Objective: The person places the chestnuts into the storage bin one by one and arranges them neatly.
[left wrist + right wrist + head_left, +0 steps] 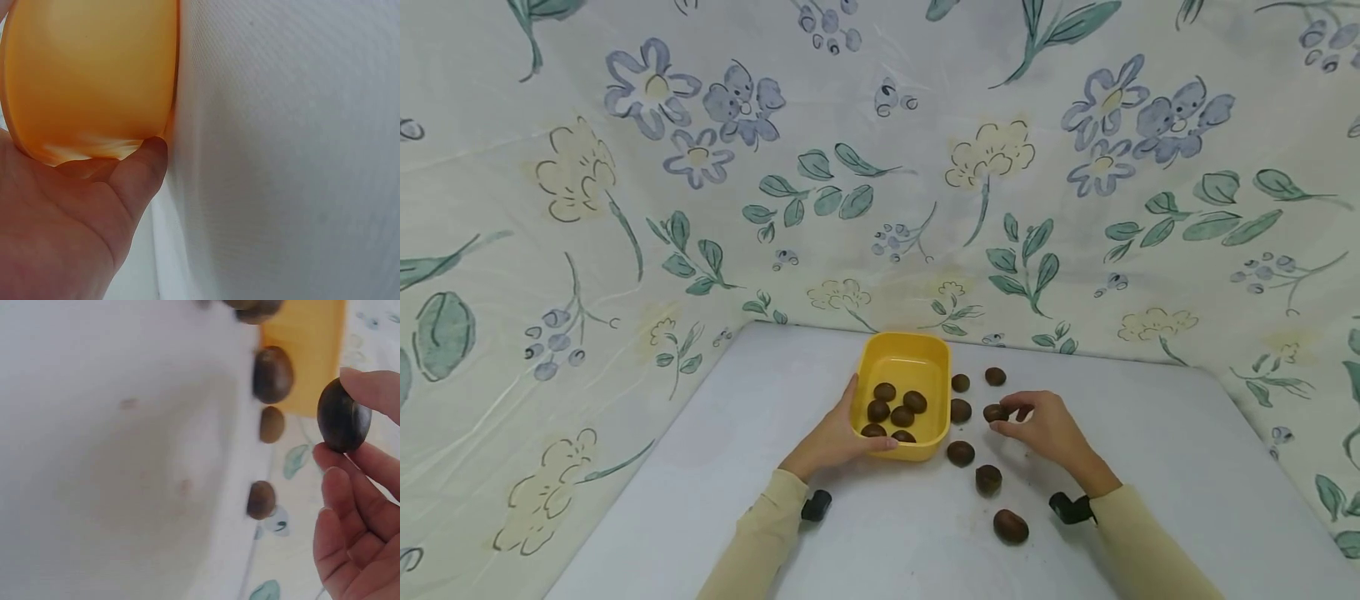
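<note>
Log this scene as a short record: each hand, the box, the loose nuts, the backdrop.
Left hand: holds the yellow box at its left and near sides
Right hand: fingers pinch one brown nut
Boxed nuts: six visible
Loose nuts: six, right of the box, on the white table
Backdrop: floral cloth

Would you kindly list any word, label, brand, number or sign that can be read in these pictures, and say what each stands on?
None: no word, label, brand, number or sign can be read in any view.
The flowered cloth bears only printed flowers, leaves and berries.
The yellow tub shows no lettering.
The black device at the right wrist is too small to tell.
</note>
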A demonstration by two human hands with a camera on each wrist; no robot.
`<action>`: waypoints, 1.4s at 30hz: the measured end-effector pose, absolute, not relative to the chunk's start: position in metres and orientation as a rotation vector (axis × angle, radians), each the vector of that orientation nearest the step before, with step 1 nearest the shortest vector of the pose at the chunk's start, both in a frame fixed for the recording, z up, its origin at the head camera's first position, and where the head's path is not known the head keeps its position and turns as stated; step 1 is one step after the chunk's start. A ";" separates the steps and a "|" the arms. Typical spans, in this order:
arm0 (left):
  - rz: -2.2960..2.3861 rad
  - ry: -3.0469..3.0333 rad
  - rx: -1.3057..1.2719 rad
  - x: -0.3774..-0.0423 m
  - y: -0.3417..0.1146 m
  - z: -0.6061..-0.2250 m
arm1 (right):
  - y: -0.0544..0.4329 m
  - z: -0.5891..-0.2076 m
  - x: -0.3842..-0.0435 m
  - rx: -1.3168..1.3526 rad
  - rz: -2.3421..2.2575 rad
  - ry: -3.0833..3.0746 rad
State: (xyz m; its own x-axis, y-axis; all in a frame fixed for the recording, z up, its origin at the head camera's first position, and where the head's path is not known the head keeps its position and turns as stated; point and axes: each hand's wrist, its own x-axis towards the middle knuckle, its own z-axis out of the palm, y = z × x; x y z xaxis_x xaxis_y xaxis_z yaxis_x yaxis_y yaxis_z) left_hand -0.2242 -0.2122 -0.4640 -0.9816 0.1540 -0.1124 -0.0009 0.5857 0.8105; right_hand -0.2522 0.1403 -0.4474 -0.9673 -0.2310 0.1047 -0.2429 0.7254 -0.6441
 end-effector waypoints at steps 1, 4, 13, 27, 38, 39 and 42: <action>1.350 2.643 0.127 -0.224 -0.212 -0.464 | 0.139 -0.445 -0.253 0.396 1.100 -2.882; 1.347 2.642 0.122 -0.224 -0.213 -0.466 | 0.137 -0.439 -0.257 0.391 1.123 -2.846; 1.352 2.635 0.109 -0.224 -0.213 -0.467 | 0.122 -0.428 -0.268 0.378 1.214 -2.802; 1.350 2.635 0.130 -0.225 -0.212 -0.466 | 0.087 -0.410 -0.286 0.409 1.369 -2.732; 1.357 2.635 0.149 -0.227 -0.213 -0.466 | 0.060 -0.395 -0.300 0.435 1.449 -2.693; 1.355 2.635 0.151 -0.227 -0.213 -0.466 | 0.057 -0.394 -0.302 0.437 1.456 -2.689; 1.350 2.633 0.150 -0.227 -0.214 -0.466 | 0.050 -0.391 -0.308 0.431 1.474 -2.679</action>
